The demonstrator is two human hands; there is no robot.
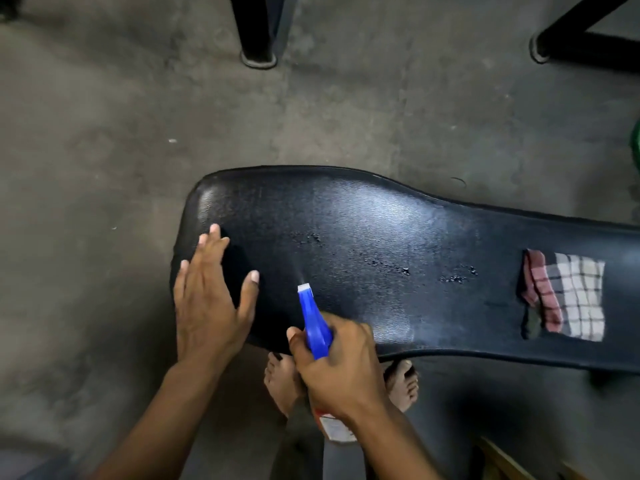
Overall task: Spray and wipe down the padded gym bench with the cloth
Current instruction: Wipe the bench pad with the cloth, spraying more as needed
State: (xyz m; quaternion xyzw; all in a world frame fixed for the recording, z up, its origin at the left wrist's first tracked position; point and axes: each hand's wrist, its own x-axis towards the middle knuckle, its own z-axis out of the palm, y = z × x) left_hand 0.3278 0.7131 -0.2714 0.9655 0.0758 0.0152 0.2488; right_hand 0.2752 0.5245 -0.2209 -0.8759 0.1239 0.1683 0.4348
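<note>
The desk (pixel 398 230), a black padded gym bench, fills the middle of the view over a concrete floor (pixel 104 133). Its vinyl skin looks smooth and firm-cushioned; beads of spray sit along its centre, so it is likely slick there. The left hand (pixel 211 292) hovers or rests spread, fingers open, at the wide end; contact is unclear. The right hand (pixel 339 368) is wrapped around a blue sprayer (pixel 315 323), nozzle aimed across the pad. The cloth (pixel 568 296), checked and folded, lies on the narrow part, well apart from both hands. It looks soft, light and limp, best gathered by bunching from above.
</note>
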